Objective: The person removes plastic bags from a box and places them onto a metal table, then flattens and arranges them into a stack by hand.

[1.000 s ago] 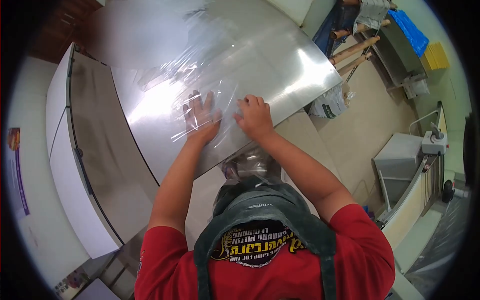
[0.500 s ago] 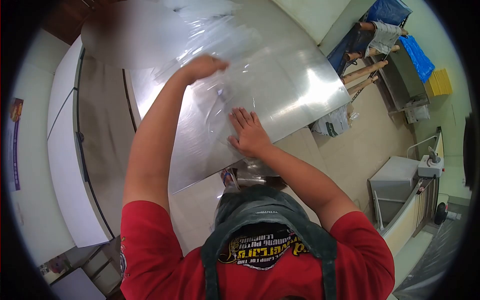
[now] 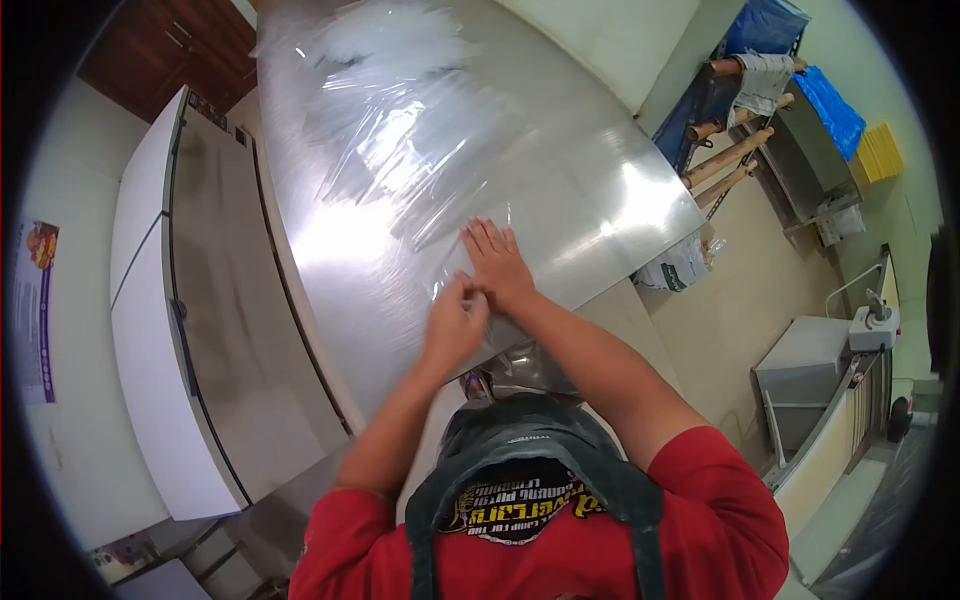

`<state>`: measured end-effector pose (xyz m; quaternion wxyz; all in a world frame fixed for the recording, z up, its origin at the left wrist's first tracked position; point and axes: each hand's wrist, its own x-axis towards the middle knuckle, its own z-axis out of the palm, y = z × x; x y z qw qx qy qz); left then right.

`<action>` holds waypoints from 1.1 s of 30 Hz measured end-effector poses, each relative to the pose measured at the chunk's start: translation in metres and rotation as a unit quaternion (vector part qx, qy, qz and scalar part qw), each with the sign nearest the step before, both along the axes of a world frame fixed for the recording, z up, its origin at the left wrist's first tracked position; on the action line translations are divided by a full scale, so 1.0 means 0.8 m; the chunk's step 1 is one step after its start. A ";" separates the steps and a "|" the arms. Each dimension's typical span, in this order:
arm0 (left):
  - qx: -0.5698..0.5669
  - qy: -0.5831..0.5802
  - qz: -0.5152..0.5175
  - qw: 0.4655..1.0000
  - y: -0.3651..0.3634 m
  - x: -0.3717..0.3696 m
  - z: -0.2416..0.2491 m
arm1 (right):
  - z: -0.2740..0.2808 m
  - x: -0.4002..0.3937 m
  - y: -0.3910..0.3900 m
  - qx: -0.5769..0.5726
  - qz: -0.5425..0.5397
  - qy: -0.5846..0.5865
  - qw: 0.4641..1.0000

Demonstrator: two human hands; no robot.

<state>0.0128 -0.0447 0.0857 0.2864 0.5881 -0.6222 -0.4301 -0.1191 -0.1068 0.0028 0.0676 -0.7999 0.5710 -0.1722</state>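
Note:
My right hand [image 3: 498,268] lies flat with its fingers stretched out, pressing a clear plastic sheet [image 3: 452,268] onto a shiny metal tabletop [image 3: 560,180]. Right beside its thumb and wrist, my left hand [image 3: 460,318] is closed, with the fingertips pinched at the near edge of the sheet. The transparent film is hard to make out against the metal, and part of it is hidden under both hands. Farther up the table lies a spread pile of clear plastic sheets or bags [image 3: 405,125], with glare over it.
A long white chest-like unit [image 3: 150,330] with a grey top stands left of the table. Brown cabinets [image 3: 170,50] are at the far left. To the right are a rack with wooden rollers [image 3: 730,160], a white sack [image 3: 672,265] on the floor and yellow sheets [image 3: 880,153].
My left hand has come back from the far side of the sheet to beside my right hand, which stays flat. A large pale round shape at the upper left is gone from view.

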 end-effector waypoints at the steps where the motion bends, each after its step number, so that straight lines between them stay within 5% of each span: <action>1: -0.002 -0.002 -0.006 1.000 0.022 -0.017 -0.012 | 0.004 0.001 -0.010 -0.002 -0.006 -0.002 1.000; 3: -0.238 -0.129 -0.004 0.963 0.044 -0.044 -0.048 | 0.014 -0.004 -0.028 -0.007 0.015 -0.026 1.000; 4: -0.241 -0.131 -0.012 0.962 0.041 -0.051 -0.055 | 0.013 -0.016 -0.037 -0.010 0.008 -0.030 0.999; 6: -0.066 -0.289 -0.052 0.954 0.032 -0.064 -0.067 | 0.011 -0.043 -0.046 0.077 0.053 -0.048 0.994; 9: -0.134 -0.409 -0.069 0.900 0.025 -0.067 -0.079 | 0.029 -0.095 0.009 0.015 0.041 -0.058 0.997; 13: -0.146 -0.408 -0.058 0.899 0.028 -0.052 -0.093 | -0.003 -0.117 0.101 0.134 0.159 -0.188 0.960; 15: -0.201 -0.348 -0.055 0.914 0.039 -0.046 -0.095 | -0.002 -0.133 0.124 -0.012 0.207 -0.057 0.977; 24: -0.181 -0.423 -0.087 0.884 0.022 -0.043 -0.083 | 0.009 -0.175 0.086 0.042 0.178 0.056 0.982; 33: -0.188 -0.475 0.018 0.859 -0.017 -0.039 -0.075 | 0.023 -0.132 0.020 0.048 0.136 0.183 0.973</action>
